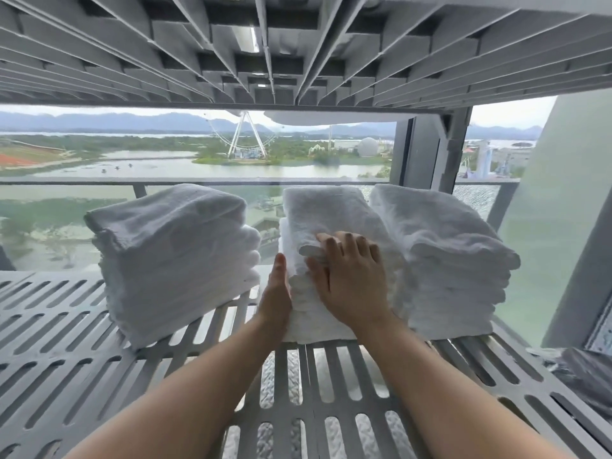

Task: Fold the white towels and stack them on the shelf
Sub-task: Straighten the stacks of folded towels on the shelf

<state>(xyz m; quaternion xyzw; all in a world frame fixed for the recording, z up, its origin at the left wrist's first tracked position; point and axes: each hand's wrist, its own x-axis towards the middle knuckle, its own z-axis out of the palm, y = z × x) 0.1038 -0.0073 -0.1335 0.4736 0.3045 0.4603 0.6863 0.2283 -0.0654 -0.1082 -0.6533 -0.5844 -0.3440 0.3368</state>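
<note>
Three stacks of folded white towels stand on a grey slotted shelf (66, 342). The left stack (172, 253) leans a little. The right stack (453, 260) is the tallest. Both hands are on the middle stack (328, 213). My left hand (276, 289) lies flat and straight against that stack's left side. My right hand (351, 276) rests palm down on its front upper face, fingers spread and pressing into the terry. Neither hand grips a towel.
Another grey slotted shelf (298, 61) hangs close overhead. A glass window (49, 226) with a railing stands directly behind the stacks. A grey upright post (453, 154) rises at the back right. Dark wrapped material (586, 376) lies at the right edge.
</note>
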